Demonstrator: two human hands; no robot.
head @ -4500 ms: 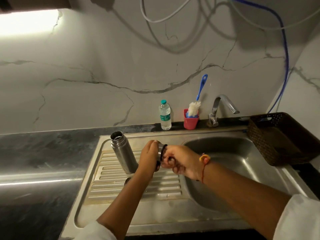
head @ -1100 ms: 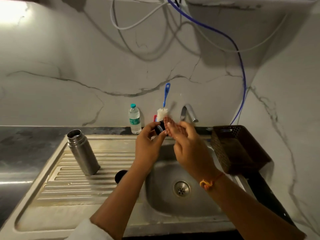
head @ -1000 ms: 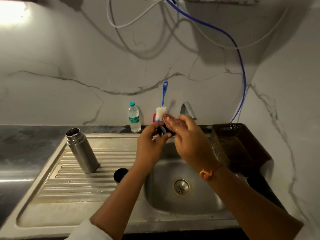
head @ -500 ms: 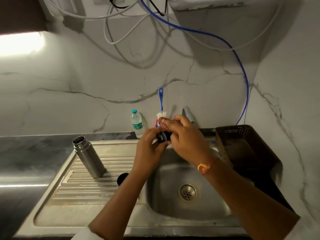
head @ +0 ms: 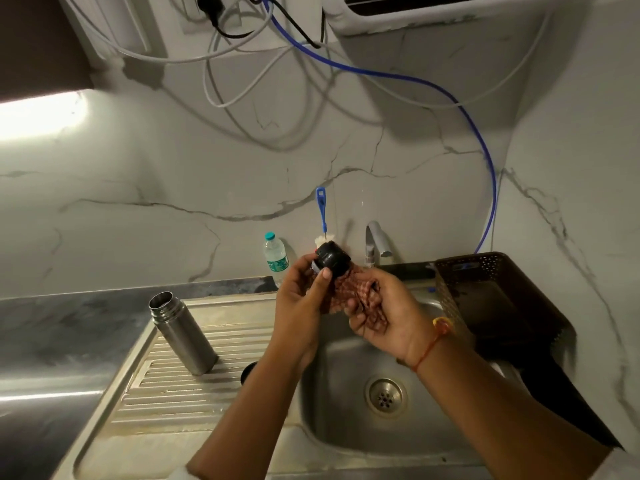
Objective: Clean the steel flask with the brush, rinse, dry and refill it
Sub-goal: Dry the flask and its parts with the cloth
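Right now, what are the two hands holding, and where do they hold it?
The left hand pinches the black cap by its lower side. The right hand holds a checked cloth bunched in its palm.

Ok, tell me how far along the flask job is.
Done, apparently: the steel flask stands open and upright on the drainboard, and the brush is parked by the tap. In hand: the left hand holds the black cap while the right hand holds a checked cloth against it. Left: refilling and capping; whether the flask is dry can't be seen.
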